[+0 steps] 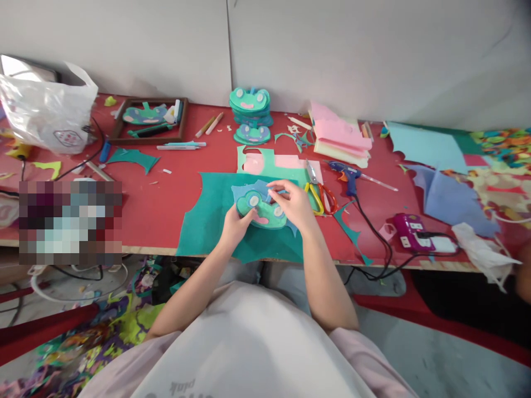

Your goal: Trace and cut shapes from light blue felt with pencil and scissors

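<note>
A green felt frog face [270, 219] with round white eyes and a pink mouth is held above a dark green felt sheet [207, 221]. My left hand [237, 225] grips its left edge, thumb on the front. At its upper right, my right hand [292, 203] has thumb and fingertips pinched together near the face's top; whatever they hold is too small to make out. Blue felt [244, 191] shows behind the face. Scissors [319, 193] with yellow and red handles lie just right of my right hand.
A blue glue gun [347, 174] lies to the right, its cord running to a purple power socket [409, 232]. Stacked frog faces [249, 105] are at the back, with pink felt sheets [338, 132] beside them. A brown tray [185, 119] and plastic bag [53, 110] are left.
</note>
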Available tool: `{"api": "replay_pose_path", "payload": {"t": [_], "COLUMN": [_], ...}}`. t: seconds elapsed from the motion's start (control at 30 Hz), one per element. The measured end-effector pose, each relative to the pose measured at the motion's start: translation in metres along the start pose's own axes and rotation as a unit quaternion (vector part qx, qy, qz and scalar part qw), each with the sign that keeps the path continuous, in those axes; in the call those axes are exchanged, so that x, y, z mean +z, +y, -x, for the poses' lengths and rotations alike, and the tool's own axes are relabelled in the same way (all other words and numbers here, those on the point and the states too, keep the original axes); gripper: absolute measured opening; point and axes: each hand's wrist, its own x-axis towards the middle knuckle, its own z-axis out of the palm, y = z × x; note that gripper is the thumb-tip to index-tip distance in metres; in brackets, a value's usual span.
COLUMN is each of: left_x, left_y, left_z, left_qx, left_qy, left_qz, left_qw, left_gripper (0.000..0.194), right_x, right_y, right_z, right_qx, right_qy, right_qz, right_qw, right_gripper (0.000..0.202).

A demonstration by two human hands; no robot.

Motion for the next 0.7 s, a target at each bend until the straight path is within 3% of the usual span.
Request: {"api": "replay_pose_path", "payload": {"t": [0.17,0.7], "left_x": [0.0002,0.0011], "left_y": [-0.0030,-0.0019], "left_z": [-0.0001,0.0004], "left_qx": [-0.001,0.001], "left_qy": [0.009,0.002], "left_qz": [0.000,0.010], "left_qw": [1.000,1.000], "left_gripper": [0.021,0.021], "right_x": [0.0015,0.0055], "right_y": [-0.0026,-0.0038], "right_z": [0.0035,0.0056], "right_qx": [0.058,0.063], "right_qy": [-0.021,-0.020], "right_qz": [-0.026,-0.023], "right_qw": [0.998,0.998], "right_gripper": [0.035,0.043]}}
